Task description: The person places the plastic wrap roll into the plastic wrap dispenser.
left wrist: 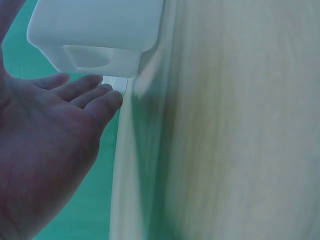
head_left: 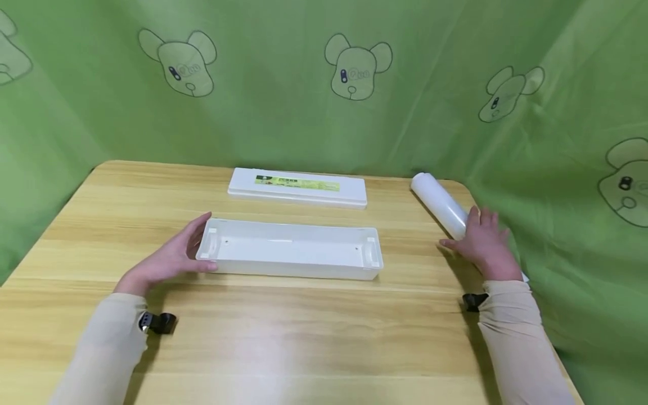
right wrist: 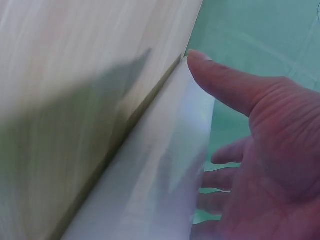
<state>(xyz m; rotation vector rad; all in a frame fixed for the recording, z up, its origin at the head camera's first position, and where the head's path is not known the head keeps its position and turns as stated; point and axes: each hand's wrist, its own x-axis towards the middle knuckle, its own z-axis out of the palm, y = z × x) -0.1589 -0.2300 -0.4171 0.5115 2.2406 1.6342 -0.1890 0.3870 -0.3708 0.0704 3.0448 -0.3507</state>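
Note:
A long, white, lidless plastic box [head_left: 304,268] lies on the table. My left hand [head_left: 174,253] spans its left end, thumb along the near wall and fingers at the far left corner. In the left wrist view, the fingers [left wrist: 95,95] reach behind the box's end wall [left wrist: 95,30]. At the table's right edge lies a whitish roll of plastic wrap [head_left: 439,199], slanting toward me. My right hand [head_left: 483,242] is over its near part with fingers spread. The right wrist view has the thumb [right wrist: 225,82] across the roll's far part and the other fingers beside it.
A white lid [head_left: 243,183] with a yellow-green label lies behind the box, near the table's back edge. The wooden table [head_left: 304,332] has a rounded back right corner close beyond the roll. Green curtains [head_left: 278,112] with mouse-head prints hang behind and on both sides.

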